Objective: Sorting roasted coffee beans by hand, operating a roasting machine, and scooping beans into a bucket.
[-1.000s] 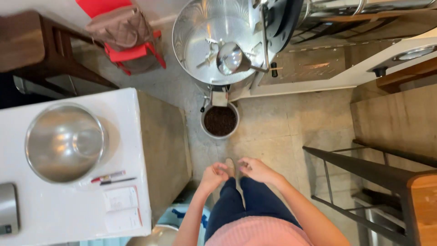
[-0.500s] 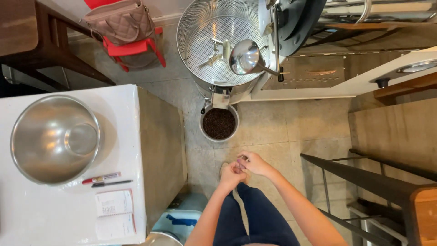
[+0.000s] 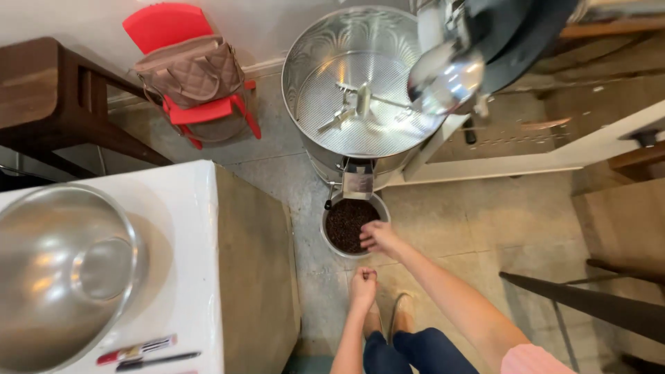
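A round metal bucket (image 3: 332,246) full of dark roasted coffee beans (image 3: 345,223) stands on the floor under the chute of a big perforated cooling tray (image 3: 360,83). My right hand (image 3: 379,239) reaches over the bucket's right rim, fingers curled down just above the beans. My left hand (image 3: 362,287) hangs lower, closed in a loose fist above my feet, apart from the bucket. I cannot make out anything inside either hand.
A white counter (image 3: 187,263) at the left carries a large steel bowl (image 3: 59,266) and two markers (image 3: 138,350). A red chair (image 3: 187,76) with a quilted handbag stands at the back. A dark metal rack (image 3: 589,305) stands to the right.
My hands were together in front of my lap. Now they have parted: the right hand has stretched forward to the bucket of beans and the view has moved closer to it.
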